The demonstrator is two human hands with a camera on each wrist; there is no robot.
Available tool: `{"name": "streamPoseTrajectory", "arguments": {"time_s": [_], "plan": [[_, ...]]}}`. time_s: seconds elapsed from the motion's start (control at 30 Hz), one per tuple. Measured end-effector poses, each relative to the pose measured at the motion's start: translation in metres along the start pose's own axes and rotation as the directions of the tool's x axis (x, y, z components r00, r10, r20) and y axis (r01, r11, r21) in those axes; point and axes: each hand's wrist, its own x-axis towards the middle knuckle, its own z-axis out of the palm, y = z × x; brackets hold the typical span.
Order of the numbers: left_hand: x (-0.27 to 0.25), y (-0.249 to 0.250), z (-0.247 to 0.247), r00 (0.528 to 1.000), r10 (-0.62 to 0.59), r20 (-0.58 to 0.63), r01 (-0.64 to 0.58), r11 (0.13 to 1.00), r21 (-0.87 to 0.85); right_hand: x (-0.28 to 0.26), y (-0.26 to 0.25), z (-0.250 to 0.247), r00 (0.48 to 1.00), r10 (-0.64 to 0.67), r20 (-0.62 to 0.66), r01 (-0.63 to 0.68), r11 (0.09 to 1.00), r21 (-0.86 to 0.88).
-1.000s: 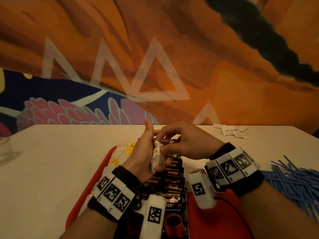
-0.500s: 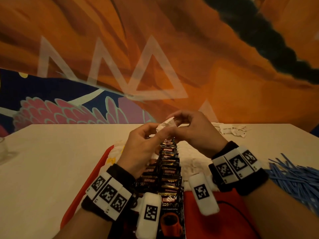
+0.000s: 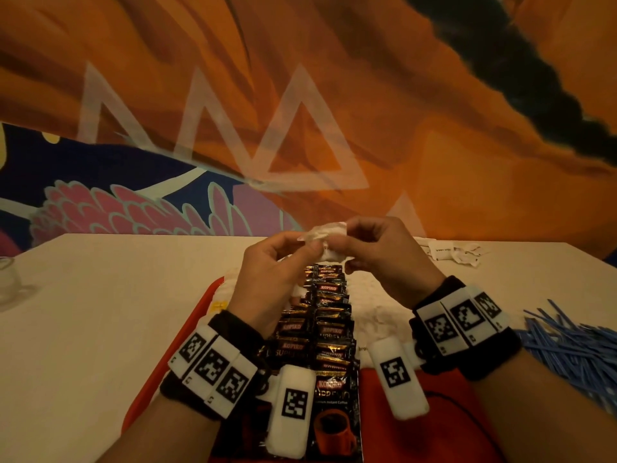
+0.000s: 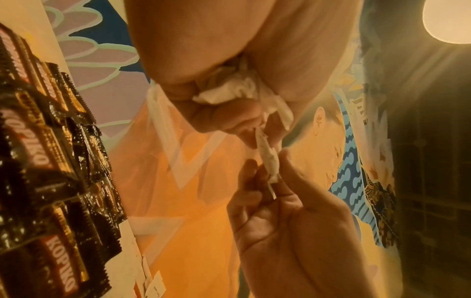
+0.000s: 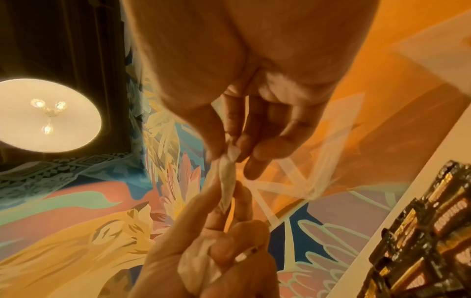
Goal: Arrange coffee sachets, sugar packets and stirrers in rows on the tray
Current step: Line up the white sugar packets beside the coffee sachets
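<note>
Behind the pale table (image 3: 100, 312) is a big orange painted wall. Both hands have come up higher than a moment ago and now meet above the red tray (image 3: 197, 315). The left hand (image 3: 267, 279) and the right hand (image 3: 390, 262) each pinch one white sugar packet (image 3: 329, 233) between them. Only the wrist views show more crumpled packets (image 4: 226, 90) tucked in the left palm (the head view hides them). Dark coffee sachets (image 3: 329, 315) lie in rows down the tray. Blue stirrers (image 3: 567, 345) sit in a heap on the table, right of the tray.
</note>
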Motion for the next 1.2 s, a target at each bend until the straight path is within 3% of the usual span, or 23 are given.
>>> {"name": "streamPoseTrajectory", "arguments": {"time_s": [0.1, 0.3, 0.47, 0.67, 0.83, 0.93, 1.2], "plan": [[0.001, 0.002, 0.0, 1.0, -0.02, -0.011, 0.019, 0.997, -0.081, -0.002, 0.001, -0.001, 0.997, -0.032, 0.071, 0.039, 0.995, -0.09], [0.0, 0.005, 0.001, 0.997, -0.071, -0.013, 0.068, 0.984, -0.163, -0.001, 0.003, -0.001, 0.997, -0.022, 0.076, 0.033, 0.988, -0.154], [-0.001, 0.005, 0.002, 0.998, -0.069, -0.004, 0.068, 0.989, -0.132, 0.001, 0.005, 0.002, 0.999, -0.038, -0.006, 0.038, 0.999, 0.014], [0.001, -0.001, 0.004, 0.995, 0.004, -0.096, -0.003, 1.0, 0.008, 0.004, 0.008, 0.008, 0.995, 0.003, -0.1, 0.007, 0.994, 0.107], [0.0, 0.003, 0.005, 0.995, -0.032, -0.095, 0.023, 0.996, -0.091, 0.003, 0.01, 0.007, 0.985, -0.135, -0.112, 0.135, 0.991, -0.004], [0.001, 0.001, 0.004, 0.993, 0.043, -0.113, -0.048, 0.998, -0.034, 0.001, 0.005, 0.005, 0.978, -0.171, -0.121, 0.165, 0.985, -0.058], [0.0, -0.005, 0.01, 0.988, 0.099, -0.12, -0.094, 0.994, 0.048, -0.019, 0.002, -0.024, 0.995, 0.094, 0.04, -0.077, 0.95, -0.303]]}}
